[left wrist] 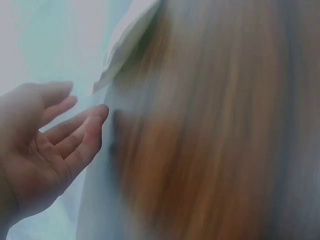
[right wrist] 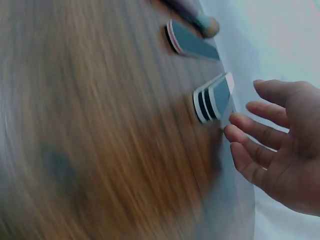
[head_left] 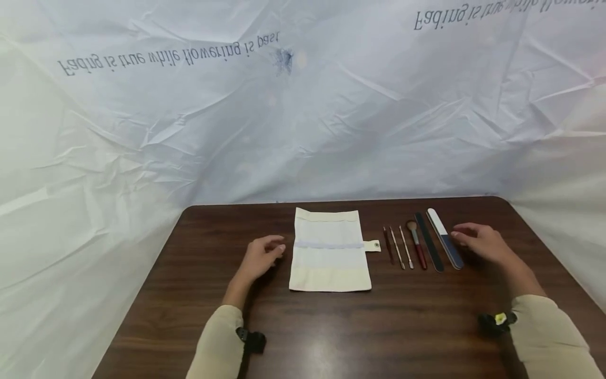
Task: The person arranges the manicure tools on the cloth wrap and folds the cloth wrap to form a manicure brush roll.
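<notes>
A cream cloth tool roll (head_left: 330, 255) lies unfolded on the table, a snap tab (head_left: 372, 246) sticking out to its right. Just left of it is my left hand (head_left: 260, 258), fingers loosely curled and holding nothing. To the roll's right several tools lie side by side: a thin dark-red tool (head_left: 388, 245), two slim metal tools (head_left: 396, 247), a brush (head_left: 417, 245) with a red handle, a black nail file (head_left: 429, 242) and a white-and-blue nail file (head_left: 445, 238). Beside that last file my right hand (head_left: 480, 242) is relaxed with nothing in it; the right wrist view shows its fingertips (right wrist: 237, 130) near the file's end.
The brown wooden table (head_left: 312, 331) has rounded far corners. White sheeting (head_left: 303, 131) printed with mirrored lettering hangs behind and at both sides. A dark wrist device (head_left: 255, 342) sits at the left sleeve, another (head_left: 494, 322) at the right.
</notes>
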A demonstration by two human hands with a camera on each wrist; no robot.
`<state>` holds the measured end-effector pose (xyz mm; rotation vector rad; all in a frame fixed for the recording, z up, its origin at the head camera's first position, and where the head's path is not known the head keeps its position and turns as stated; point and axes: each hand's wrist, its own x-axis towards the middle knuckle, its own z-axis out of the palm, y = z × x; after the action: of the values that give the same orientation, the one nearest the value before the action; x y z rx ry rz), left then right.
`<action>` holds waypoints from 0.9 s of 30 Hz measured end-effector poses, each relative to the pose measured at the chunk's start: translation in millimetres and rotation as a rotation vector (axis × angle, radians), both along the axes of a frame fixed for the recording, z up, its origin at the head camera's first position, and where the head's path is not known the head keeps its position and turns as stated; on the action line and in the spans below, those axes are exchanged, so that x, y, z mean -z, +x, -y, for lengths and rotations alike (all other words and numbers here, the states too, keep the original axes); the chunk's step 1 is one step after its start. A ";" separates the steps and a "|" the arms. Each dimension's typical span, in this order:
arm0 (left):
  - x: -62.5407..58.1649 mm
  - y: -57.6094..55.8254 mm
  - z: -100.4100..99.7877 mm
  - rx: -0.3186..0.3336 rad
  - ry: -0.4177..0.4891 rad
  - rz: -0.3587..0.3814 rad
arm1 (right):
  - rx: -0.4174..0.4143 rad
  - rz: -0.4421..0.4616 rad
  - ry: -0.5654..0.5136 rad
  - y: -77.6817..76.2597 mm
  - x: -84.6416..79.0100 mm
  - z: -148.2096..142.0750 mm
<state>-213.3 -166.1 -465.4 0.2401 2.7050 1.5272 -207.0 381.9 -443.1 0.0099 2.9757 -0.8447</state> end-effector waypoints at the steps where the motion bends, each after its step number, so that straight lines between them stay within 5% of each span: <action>1: 0.3 -0.5 -5.9 0.000 0.006 0.020 | 0.001 0.022 -0.007 -0.5 0.6 2.0; 6: 0.5 -4.6 -26.9 0.020 0.002 0.044 | 0.026 0.091 -0.044 -4.0 2.3 9.8; 11: 1.5 -9.5 -37.2 0.055 -0.081 -0.021 | 0.057 0.102 -0.018 -6.6 3.0 14.8; 27: 14.7 -15.9 -46.3 -0.033 -0.062 -0.047 | 0.196 0.149 0.028 -16.2 3.5 24.4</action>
<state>-229.2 -119.8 -480.0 0.2335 2.8013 1.4618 -223.2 357.5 -446.6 0.3551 2.8786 -0.7810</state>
